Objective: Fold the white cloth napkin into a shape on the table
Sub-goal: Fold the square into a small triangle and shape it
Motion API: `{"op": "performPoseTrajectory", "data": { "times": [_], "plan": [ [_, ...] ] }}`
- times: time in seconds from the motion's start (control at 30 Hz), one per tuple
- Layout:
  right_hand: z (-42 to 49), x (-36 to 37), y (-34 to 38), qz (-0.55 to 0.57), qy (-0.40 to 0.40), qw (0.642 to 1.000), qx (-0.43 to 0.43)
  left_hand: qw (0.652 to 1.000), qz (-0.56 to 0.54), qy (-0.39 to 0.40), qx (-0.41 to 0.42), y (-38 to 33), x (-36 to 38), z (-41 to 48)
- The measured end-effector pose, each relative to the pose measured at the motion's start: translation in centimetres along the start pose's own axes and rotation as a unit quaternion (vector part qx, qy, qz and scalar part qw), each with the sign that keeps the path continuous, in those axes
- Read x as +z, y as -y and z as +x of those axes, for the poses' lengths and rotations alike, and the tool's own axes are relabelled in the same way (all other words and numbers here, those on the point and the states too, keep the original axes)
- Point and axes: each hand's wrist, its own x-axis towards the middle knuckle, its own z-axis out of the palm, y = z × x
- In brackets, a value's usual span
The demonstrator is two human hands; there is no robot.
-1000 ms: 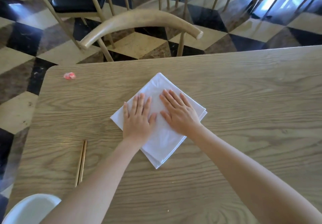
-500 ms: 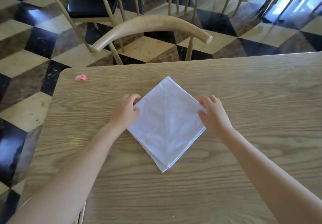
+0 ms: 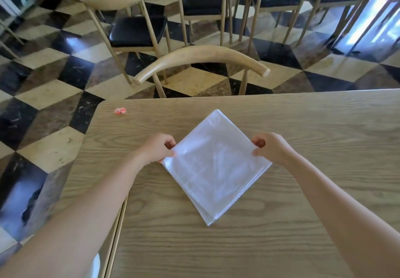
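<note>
White napkin [image 3: 216,169], side corners pinched by L hand [image 3: 157,148] & R hand [image 3: 273,148].

napkin [image 3: 214,165]: one, lying folded
hands: two, left hand [image 3: 159,148] and right hand [image 3: 272,148], pinching opposite corners
table [image 3: 303,126]: one
pink scrap [image 3: 120,111]: one, sitting alone
thin sticks [image 3: 120,223]: two, lying together
nearest chair [image 3: 201,55]: one; others behind are blurring, count unclear
</note>
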Motion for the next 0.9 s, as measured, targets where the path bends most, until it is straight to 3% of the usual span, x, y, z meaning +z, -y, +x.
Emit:
{"op": "performPoseTrajectory", "data": {
  "times": [0.27,0.43,0.67,0.9],
  "plan": [
    [-3.0,1.4,-2.0,0.068,-0.129,0.983,-0.110,0.994,-0.032,-0.101,0.040,1.4,1.2,-1.8],
    [-5.0,2.4,-3.5,0.109,-0.124,0.972,-0.168,0.985,-0.057,-0.149,0.062,2.5,2.2,-3.2],
    [-6.3,4.1,-4.7,0.027,-0.141,0.965,-0.219,0.969,-0.013,-0.220,0.111,3.5,3.4,-3.1],
    [-5.9,4.6,-4.9,0.009,-0.166,0.963,-0.213,0.953,0.040,-0.275,0.122,3.4,4.4,-3.3]
  ]
}}
